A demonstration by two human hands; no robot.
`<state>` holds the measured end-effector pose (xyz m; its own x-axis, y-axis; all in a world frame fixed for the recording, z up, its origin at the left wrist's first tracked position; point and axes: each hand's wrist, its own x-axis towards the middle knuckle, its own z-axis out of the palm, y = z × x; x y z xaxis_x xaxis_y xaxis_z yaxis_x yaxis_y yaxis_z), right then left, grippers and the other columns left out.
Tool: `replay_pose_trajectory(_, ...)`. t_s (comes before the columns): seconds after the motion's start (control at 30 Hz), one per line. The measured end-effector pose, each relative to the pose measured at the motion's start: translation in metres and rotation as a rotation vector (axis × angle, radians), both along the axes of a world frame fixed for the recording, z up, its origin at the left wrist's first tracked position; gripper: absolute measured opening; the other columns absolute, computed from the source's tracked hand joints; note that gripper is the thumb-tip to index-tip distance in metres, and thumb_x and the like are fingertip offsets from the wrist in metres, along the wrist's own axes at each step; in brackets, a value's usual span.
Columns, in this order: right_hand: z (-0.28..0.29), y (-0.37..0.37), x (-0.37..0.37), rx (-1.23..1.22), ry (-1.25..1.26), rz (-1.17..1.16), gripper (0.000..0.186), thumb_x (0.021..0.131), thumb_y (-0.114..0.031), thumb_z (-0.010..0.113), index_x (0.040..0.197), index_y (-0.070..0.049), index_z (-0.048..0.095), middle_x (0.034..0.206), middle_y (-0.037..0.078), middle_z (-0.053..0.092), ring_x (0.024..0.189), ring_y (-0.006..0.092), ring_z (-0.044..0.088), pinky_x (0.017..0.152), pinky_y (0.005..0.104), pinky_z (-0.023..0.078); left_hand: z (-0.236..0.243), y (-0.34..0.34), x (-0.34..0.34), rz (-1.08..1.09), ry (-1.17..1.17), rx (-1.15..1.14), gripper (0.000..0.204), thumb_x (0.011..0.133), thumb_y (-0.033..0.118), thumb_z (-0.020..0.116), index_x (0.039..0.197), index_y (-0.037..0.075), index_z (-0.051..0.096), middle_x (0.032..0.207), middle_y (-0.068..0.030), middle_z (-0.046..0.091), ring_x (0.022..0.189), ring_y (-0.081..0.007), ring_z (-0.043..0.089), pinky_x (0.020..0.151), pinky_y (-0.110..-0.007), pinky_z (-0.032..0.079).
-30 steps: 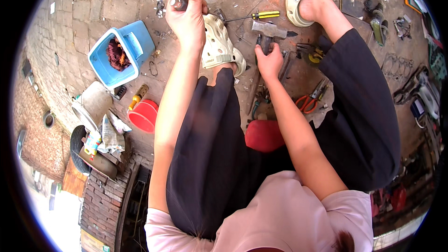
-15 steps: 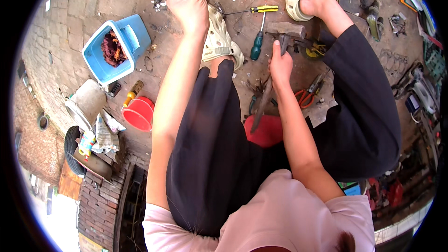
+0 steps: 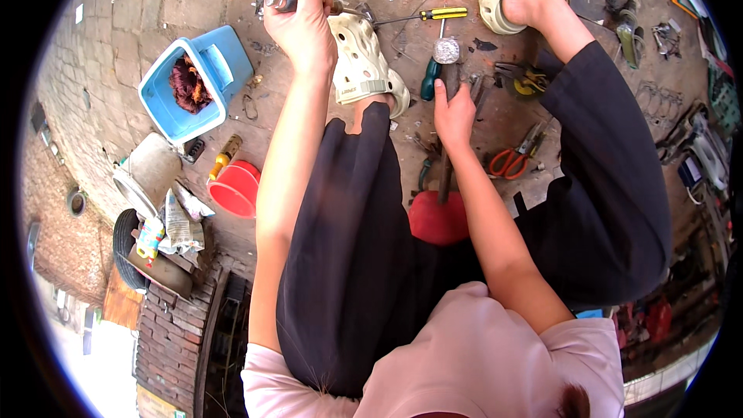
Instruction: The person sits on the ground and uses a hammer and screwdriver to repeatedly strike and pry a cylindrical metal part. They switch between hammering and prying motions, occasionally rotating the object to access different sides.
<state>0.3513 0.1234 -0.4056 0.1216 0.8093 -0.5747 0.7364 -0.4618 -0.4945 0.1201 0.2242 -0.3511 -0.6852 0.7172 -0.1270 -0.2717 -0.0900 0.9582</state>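
Observation:
My left hand (image 3: 300, 31) is up near the top of the head view, closed around the handle of a screwdriver (image 3: 282, 1). The handle is dark with a metal end cap, and a thin shaft points right past the left clog; its tip is hard to make out. Between my knees, my right hand (image 3: 454, 114) grips a hammer (image 3: 446, 51) by its shaft close to the head. One worn steel face is turned up, and the wooden shaft runs back toward a red object (image 3: 438, 218). A green-handled screwdriver (image 3: 430, 79) lies beside the hammer head.
A yellow-and-black screwdriver (image 3: 444, 13) and orange-handled scissors (image 3: 508, 163) lie on the brick floor. On the left stand a blue bin (image 3: 237, 52) with dark red stuff inside, a red bucket (image 3: 236, 190) and a whitish bucket (image 3: 153, 170). Assorted tools and clutter line the right.
The hammer head has turned from side-on to face-up, with its shaft swinging straighter. My left hand has shifted slightly left and down, and the screwdriver's shaft now shows.

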Motion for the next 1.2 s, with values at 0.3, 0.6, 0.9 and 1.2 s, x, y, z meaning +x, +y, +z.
replay_pose_trajectory(0.3, -0.005, -0.003, 0.0, -0.048, 0.05, 0.02, 0.052, 0.089, -0.042, 0.06, 0.099, 0.009, 0.055, 0.082, 0.031, 0.063, 0.082, 0.0468, 0.062, 0.073, 0.0493, 0.048, 0.003, 0.001, 0.0, 0.026, -0.008, 0.012, 0.023, 0.092, 0.007, 0.062, 0.078, 0.007, 0.044, 0.064, -0.0044, 0.05, 0.054, -0.0106, 0.043, 0.047, -0.026, 0.035)
replay_pose_trajectory(0.6, 0.001, -0.001, -0.004, -0.095, 0.002, 0.122, 0.051, 0.09, -0.039, 0.06, 0.106, 0.009, 0.052, 0.08, 0.03, 0.063, 0.08, 0.0457, 0.062, 0.069, 0.0487, 0.049, 0.003, 0.002, 0.002, 0.03, -0.011, 0.011, 0.023, 0.092, 0.007, 0.063, 0.077, 0.006, 0.045, 0.064, -0.0041, 0.051, 0.054, -0.0103, 0.043, 0.047, -0.025, 0.035)
replay_pose_trajectory(0.9, 0.004, 0.001, -0.006, -0.079, -0.03, 0.153, 0.047, 0.09, -0.036, 0.06, 0.103, 0.008, 0.051, 0.079, 0.029, 0.063, 0.079, 0.0453, 0.063, 0.068, 0.049, 0.049, -0.001, 0.0, 0.001, 0.0, -0.004, 0.011, 0.024, 0.092, 0.008, 0.062, 0.077, 0.006, 0.044, 0.063, -0.0043, 0.05, 0.053, -0.0103, 0.041, 0.048, -0.026, 0.034)
replay_pose_trajectory(1.2, 0.004, 0.001, -0.007, -0.092, -0.026, 0.139, 0.046, 0.09, -0.036, 0.06, 0.103, 0.008, 0.052, 0.079, 0.029, 0.064, 0.078, 0.0451, 0.063, 0.068, 0.0491, 0.049, -0.002, -0.002, 0.0, -0.01, -0.026, 0.036, 0.023, 0.092, 0.008, 0.063, 0.077, 0.006, 0.044, 0.063, -0.0043, 0.05, 0.052, -0.0105, 0.04, 0.048, -0.026, 0.034)
